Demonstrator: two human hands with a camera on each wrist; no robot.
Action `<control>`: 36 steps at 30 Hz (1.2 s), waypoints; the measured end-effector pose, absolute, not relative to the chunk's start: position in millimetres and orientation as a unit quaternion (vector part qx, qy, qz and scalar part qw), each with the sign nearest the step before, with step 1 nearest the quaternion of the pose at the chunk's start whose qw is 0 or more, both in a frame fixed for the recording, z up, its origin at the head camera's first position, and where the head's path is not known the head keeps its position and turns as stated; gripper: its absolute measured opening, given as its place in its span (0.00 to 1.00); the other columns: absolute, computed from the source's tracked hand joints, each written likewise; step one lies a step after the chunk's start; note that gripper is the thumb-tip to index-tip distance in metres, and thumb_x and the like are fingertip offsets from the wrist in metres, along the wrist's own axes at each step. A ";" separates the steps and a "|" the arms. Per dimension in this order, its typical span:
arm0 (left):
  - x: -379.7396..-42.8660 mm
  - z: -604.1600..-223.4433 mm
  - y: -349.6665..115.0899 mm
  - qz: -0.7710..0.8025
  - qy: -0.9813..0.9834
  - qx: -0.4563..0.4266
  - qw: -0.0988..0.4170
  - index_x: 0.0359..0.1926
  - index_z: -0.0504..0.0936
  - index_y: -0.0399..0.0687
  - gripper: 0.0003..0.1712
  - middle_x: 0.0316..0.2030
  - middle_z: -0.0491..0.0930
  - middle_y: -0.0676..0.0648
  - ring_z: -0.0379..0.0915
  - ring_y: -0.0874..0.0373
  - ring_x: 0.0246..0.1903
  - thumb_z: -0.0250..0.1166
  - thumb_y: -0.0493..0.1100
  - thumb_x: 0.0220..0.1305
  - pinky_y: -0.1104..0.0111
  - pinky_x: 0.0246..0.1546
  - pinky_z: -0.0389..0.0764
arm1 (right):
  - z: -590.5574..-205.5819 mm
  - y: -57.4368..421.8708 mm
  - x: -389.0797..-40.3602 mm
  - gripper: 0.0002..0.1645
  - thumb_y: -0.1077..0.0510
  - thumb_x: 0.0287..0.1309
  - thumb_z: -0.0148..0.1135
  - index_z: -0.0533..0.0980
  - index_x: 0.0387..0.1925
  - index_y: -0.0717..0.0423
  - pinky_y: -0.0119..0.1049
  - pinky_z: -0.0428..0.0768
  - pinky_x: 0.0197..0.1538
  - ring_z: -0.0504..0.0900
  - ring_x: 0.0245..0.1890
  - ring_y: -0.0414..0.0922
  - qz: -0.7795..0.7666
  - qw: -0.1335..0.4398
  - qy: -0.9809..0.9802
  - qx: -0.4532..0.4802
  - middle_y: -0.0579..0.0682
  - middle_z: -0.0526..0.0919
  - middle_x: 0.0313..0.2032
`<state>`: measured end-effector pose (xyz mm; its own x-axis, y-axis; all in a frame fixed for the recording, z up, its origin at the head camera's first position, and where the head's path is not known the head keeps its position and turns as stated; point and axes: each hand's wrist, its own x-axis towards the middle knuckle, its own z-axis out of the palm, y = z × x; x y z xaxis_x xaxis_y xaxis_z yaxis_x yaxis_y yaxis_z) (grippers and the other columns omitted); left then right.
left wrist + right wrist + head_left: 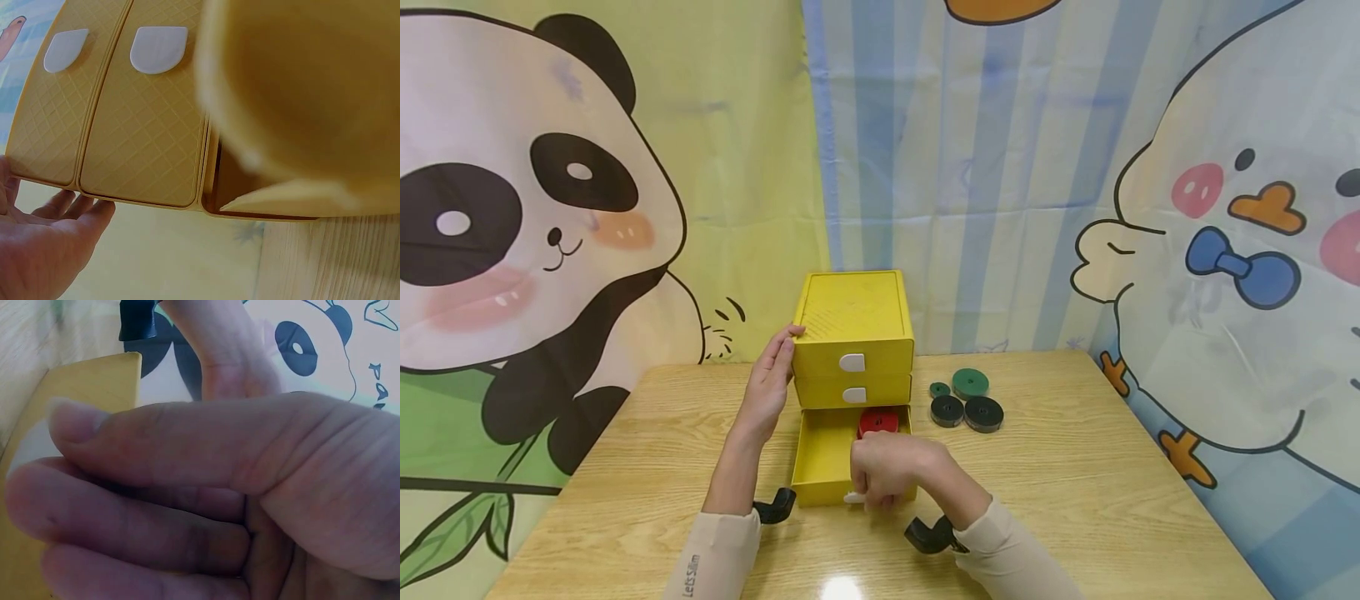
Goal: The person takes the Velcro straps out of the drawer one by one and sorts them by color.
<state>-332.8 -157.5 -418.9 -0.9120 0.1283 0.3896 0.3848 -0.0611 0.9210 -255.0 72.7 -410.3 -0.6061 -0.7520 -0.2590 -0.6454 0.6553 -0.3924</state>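
A yellow drawer cabinet [853,367] with white tab handles stands on the table. Its bottom drawer [820,454] is pulled out, and a red disc [878,420] with a small centre hole lies at the drawer's back right. My left hand [772,371] rests against the cabinet's left side, fingers extended along it, seen also in the left wrist view [56,237]. At the drawer's front, my right hand [887,467] pinches the white tab handle [34,447] between thumb and curled fingers. The hand partly covers the handle and the drawer's right part.
Right of the cabinet lie two green discs, one large [970,383] and one small [939,389]. Two black discs [947,411] sit just in front of them. A printed cloth [1000,167] hangs behind the wooden table [1075,467]. Black camera mounts [928,535] stick out from both wrists.
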 end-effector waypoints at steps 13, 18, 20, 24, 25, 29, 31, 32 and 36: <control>-333.4 -419.0 -157.3 -0.701 -0.682 -0.188 0.091 0.73 0.67 0.52 0.28 0.65 0.68 0.49 0.63 0.54 0.66 0.44 0.59 0.83 0.48 0.74 0.58 | -407.9 74.9 -254.2 0.21 0.60 0.59 0.76 0.79 0.14 0.52 0.27 0.80 0.21 0.86 0.18 0.37 -0.125 0.216 0.884 -0.395 0.41 0.80 0.13; -333.0 -418.7 -157.4 -0.703 -0.681 -0.185 0.088 0.73 0.67 0.52 0.28 0.66 0.67 0.48 0.62 0.54 0.66 0.44 0.59 0.83 0.48 0.75 0.57 | -406.0 80.1 -259.8 0.16 0.57 0.62 0.75 0.84 0.18 0.53 0.23 0.76 0.22 0.83 0.16 0.34 -0.146 0.201 0.869 -0.428 0.40 0.82 0.15; -332.8 -418.4 -157.2 -0.702 -0.682 -0.186 0.088 0.73 0.67 0.52 0.29 0.69 0.66 0.48 0.61 0.54 0.68 0.44 0.60 0.83 0.47 0.75 0.57 | -404.0 83.7 -264.0 0.10 0.56 0.62 0.74 0.87 0.25 0.53 0.20 0.76 0.26 0.83 0.17 0.32 -0.170 0.179 0.864 -0.439 0.38 0.83 0.17; -331.9 -417.3 -156.8 -0.703 -0.681 -0.186 0.087 0.73 0.67 0.52 0.29 0.71 0.65 0.48 0.62 0.54 0.68 0.45 0.60 0.83 0.47 0.75 0.57 | -397.5 92.6 -273.9 0.07 0.55 0.64 0.74 0.90 0.42 0.52 0.21 0.80 0.37 0.84 0.25 0.29 -0.228 0.117 0.863 -0.435 0.37 0.89 0.28; -331.9 -417.2 -156.8 -0.703 -0.681 -0.185 0.087 0.73 0.67 0.52 0.29 0.71 0.65 0.49 0.62 0.54 0.68 0.45 0.60 0.83 0.47 0.75 0.57 | -396.0 95.0 -276.1 0.08 0.56 0.64 0.73 0.89 0.44 0.52 0.23 0.81 0.38 0.85 0.27 0.29 -0.246 0.106 0.863 -0.429 0.39 0.90 0.30; -331.6 -416.7 -156.9 -0.703 -0.682 -0.183 0.086 0.73 0.67 0.52 0.29 0.70 0.66 0.49 0.63 0.54 0.67 0.45 0.60 0.83 0.47 0.75 0.57 | -392.4 104.4 -284.1 0.06 0.56 0.65 0.72 0.89 0.43 0.50 0.28 0.83 0.40 0.84 0.33 0.32 -0.272 0.053 0.870 -0.407 0.41 0.90 0.34; -331.8 -416.8 -157.2 -0.702 -0.683 -0.182 0.087 0.73 0.67 0.53 0.29 0.69 0.66 0.49 0.63 0.54 0.66 0.44 0.60 0.83 0.47 0.75 0.58 | -392.2 108.2 -287.0 0.07 0.55 0.66 0.72 0.89 0.43 0.49 0.30 0.83 0.42 0.85 0.35 0.35 -0.267 0.030 0.880 -0.391 0.43 0.91 0.37; -331.8 -416.8 -157.2 -0.702 -0.683 -0.182 0.087 0.73 0.67 0.53 0.28 0.68 0.67 0.49 0.64 0.54 0.66 0.44 0.60 0.83 0.47 0.75 0.58 | -392.4 109.9 -288.4 0.07 0.55 0.65 0.72 0.89 0.44 0.49 0.30 0.83 0.43 0.85 0.36 0.35 -0.263 0.019 0.886 -0.382 0.43 0.91 0.38; -331.7 -417.3 -157.3 -0.700 -0.685 -0.180 0.087 0.73 0.67 0.52 0.28 0.66 0.69 0.49 0.65 0.54 0.64 0.44 0.59 0.84 0.47 0.74 0.59 | -393.2 114.1 -291.4 0.11 0.55 0.65 0.72 0.88 0.49 0.48 0.32 0.84 0.45 0.86 0.40 0.37 -0.254 -0.001 0.901 -0.352 0.46 0.92 0.44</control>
